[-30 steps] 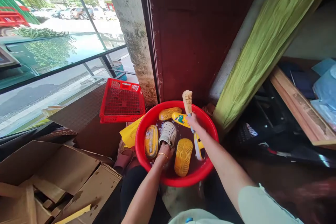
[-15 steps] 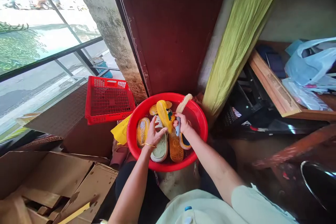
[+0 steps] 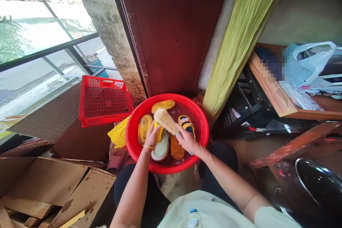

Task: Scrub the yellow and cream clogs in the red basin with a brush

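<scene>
Both hands clamped: L hand on yellow slipper, R hand on brush.

Under the hands, a red basin holds yellow ribbed-soled slippers, a pale green one and a tan-bristled brush. Left of them, a red mesh crate.

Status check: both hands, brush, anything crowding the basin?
Left hand grips yellow slipper over red basin. Right hand holds scrub brush, bristles on it. Other slippers soaking close around; nothing blocking.
</scene>
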Demonstrator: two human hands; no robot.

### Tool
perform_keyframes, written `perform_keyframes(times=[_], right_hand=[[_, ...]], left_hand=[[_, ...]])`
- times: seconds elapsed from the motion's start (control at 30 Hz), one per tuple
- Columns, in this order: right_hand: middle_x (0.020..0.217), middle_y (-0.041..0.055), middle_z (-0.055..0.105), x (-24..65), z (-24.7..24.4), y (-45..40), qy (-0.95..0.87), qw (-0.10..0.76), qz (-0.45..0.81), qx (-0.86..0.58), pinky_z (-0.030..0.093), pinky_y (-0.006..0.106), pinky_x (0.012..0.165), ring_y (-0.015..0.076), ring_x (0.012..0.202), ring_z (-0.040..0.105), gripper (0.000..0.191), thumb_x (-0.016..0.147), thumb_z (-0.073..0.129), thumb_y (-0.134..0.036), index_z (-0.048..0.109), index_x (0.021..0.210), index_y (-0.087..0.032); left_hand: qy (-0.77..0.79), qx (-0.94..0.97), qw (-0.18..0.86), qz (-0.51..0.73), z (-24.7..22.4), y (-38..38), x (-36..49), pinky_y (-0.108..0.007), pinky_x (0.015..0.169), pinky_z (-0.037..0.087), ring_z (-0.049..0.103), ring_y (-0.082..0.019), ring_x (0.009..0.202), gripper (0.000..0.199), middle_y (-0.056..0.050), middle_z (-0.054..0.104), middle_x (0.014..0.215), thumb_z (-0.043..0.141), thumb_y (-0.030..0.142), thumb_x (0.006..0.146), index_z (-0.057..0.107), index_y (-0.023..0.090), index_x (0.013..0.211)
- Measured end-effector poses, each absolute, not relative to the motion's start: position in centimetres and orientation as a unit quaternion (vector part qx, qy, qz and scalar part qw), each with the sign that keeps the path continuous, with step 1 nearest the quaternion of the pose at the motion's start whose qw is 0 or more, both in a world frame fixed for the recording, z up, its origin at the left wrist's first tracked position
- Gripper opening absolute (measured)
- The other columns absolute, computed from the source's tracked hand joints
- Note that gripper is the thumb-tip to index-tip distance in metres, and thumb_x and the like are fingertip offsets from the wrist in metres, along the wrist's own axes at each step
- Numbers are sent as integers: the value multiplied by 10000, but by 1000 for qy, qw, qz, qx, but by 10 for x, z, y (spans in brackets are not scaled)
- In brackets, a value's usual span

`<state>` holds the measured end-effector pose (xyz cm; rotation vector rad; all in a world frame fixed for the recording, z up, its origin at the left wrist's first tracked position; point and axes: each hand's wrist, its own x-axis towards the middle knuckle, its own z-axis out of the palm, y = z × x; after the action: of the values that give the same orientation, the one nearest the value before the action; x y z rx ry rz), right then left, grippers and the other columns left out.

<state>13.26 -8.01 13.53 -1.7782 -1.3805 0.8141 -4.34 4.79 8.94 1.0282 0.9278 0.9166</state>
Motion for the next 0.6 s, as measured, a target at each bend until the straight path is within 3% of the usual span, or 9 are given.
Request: perform_keyframes(times=[0.07,0.13,0.27,0.37,0.47,0.6], right_hand=[[1256,111,709,126,134,-83,-591,325,290,-679,560,330,921,242,1053,695,645,946,524,-207,438,1584,-248],[1232,131,719,122,136,-73,-588,318,282,-688,563,339,915,264,1080,685,654,942,527,-201,439,1589,-233],[1009,94,757,128,145,-37,-505,367,317,-714,567,247,682,197,801,697,625,954,538,-241,458,1573,-238],[798,7,689,133,146,-28,-425,394,371,-725,470,176,470,106,514,580,611,995,476,-297,401,1600,-253],[739,-45,625,135,142,-35,-427,406,400,-702,411,142,411,60,426,513,595,1017,440,-304,381,1609,-299],[588,-78,535,142,140,-60,-493,313,445,-679,385,142,388,61,366,475,576,1012,458,-266,444,1587,-293]], left_hand=[[392,455,697,391,87,47,-44,-387,1002,551,640,-317,1237,716,-114,699,1320,794,453,735,628,163,1367],[383,445,728,354,87,43,-43,-383,949,571,681,-315,1155,740,-116,733,1246,820,442,705,634,156,1361],[388,368,776,335,95,34,-43,-399,867,602,725,-318,1040,699,-144,770,1109,763,476,753,633,106,1332],[382,306,810,322,102,31,-47,-431,867,616,732,-322,1041,645,-156,772,1074,673,504,841,622,94,1336],[366,266,835,313,106,31,-50,-462,868,620,730,-326,1059,642,-161,763,1111,607,521,895,584,110,1387],[361,255,836,326,103,38,-54,-482,841,618,721,-340,1075,698,-166,744,1162,554,610,905,547,148,1428]])
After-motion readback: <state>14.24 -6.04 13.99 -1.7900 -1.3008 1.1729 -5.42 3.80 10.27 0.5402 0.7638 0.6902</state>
